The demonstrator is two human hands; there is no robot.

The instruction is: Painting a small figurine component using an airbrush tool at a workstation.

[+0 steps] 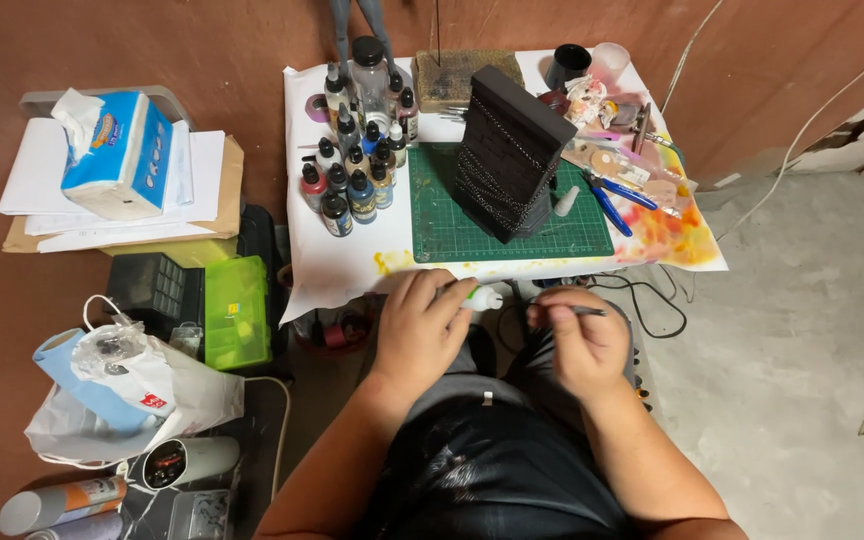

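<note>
A person's dark-clothed lap [492, 470] is filling the foreground as they sit at a small paper-covered table [352, 262]. The left hand [420, 325] is closing around a small white dropper bottle [482, 298], its tip pointing toward the right hand [582, 340], which is pinching a thin, dark-tipped tool [584, 311], seemingly a fine brush. Both are being held just off the table's near edge, above the lap. Beyond them, a dark brick-textured model [510, 155] is standing upright on a green cutting mat [442, 235], with a cluster of paint bottles [357, 160] to its left and blue-handled pliers [614, 200] to its right. A squeeze too hard would likely be sending drops onto the clothing rather than the tool, and an elbow swinging forward could be toppling the closely packed bottles.
</note>
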